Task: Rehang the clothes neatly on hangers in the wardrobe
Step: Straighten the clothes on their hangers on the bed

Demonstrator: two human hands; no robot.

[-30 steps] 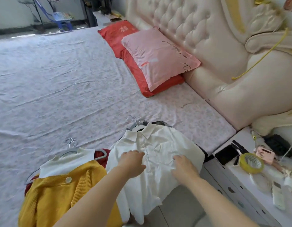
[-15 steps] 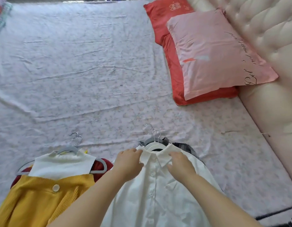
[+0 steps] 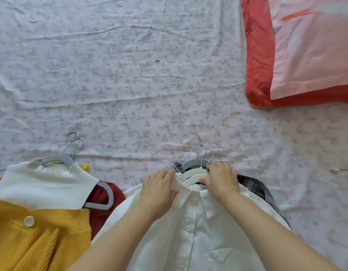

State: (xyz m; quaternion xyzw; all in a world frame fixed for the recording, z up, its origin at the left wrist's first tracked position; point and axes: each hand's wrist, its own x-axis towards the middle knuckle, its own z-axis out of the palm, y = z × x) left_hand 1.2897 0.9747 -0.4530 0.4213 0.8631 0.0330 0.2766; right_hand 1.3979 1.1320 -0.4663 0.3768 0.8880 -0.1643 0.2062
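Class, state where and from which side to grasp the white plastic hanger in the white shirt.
Grip the white plastic hanger at its curved centre, coming from the collar end: its arms are tucked inside the white shirt, leaving only that part exposed.

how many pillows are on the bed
2. A pink pillow lies at the top right on a red pillow, which shows along its left and bottom edges. Both run off frame; others may be hidden.

Bare forearms; bare left hand (image 3: 159,189) and right hand (image 3: 222,179)
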